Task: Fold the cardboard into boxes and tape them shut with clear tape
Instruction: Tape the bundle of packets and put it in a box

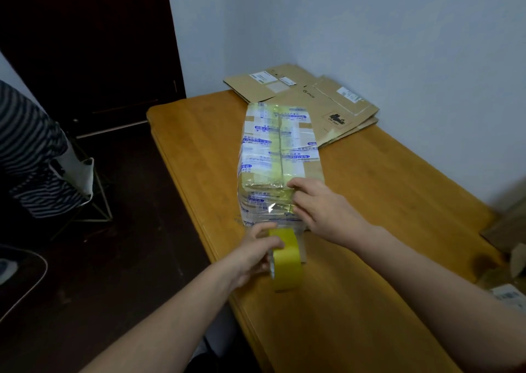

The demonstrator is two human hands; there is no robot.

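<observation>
On the worktop [370,201] lies the box [277,156], near end taped. Left hand [253,256] fingers grip the tape roll [286,261]; right hand [321,210] fingers press its near end. Probably light, stiff and slick, so steady it by the corners.

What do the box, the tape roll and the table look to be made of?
Box: brown cardboard, mostly under glossy printed tape that glints. Tape roll: translucent yellowish plastic film, shiny. Table: seemingly wood or veneer, streaky grain, smooth satin finish.

Open table [384,201] lies right of the taped box [276,156]; flattened cardboard [313,102] blocks the far corner.
</observation>
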